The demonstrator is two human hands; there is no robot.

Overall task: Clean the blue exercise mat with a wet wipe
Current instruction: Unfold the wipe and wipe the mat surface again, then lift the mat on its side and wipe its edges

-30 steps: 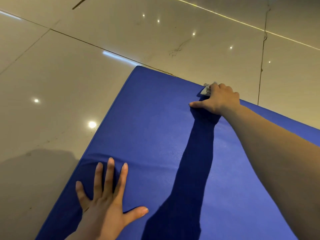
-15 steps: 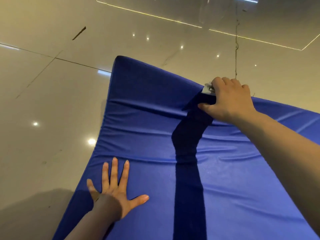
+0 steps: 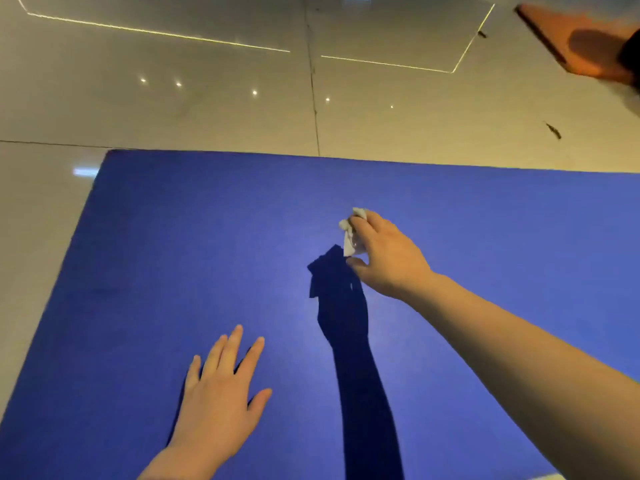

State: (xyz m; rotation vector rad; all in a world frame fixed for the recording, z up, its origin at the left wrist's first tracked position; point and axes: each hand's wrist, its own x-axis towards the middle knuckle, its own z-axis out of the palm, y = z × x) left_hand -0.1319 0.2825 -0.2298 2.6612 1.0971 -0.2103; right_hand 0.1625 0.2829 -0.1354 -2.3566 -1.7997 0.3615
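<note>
The blue exercise mat (image 3: 194, 258) lies flat on the glossy floor and fills the lower part of the head view. My right hand (image 3: 388, 258) hovers a little above the mat's middle, pinching a crumpled white wet wipe (image 3: 353, 232) between fingers and thumb; its shadow falls on the mat just below. My left hand (image 3: 218, 396) rests flat on the mat near the front, fingers straight and spread.
Shiny beige floor tiles (image 3: 207, 109) with dark seams surround the mat beyond its far and left edges. An orange-brown flat object (image 3: 581, 43) shows at the top right corner.
The mat's far edge, lifted and wrinkled half a second ago, now lies flat. My right hand let go of that edge and drew back toward the middle with the wipe.
</note>
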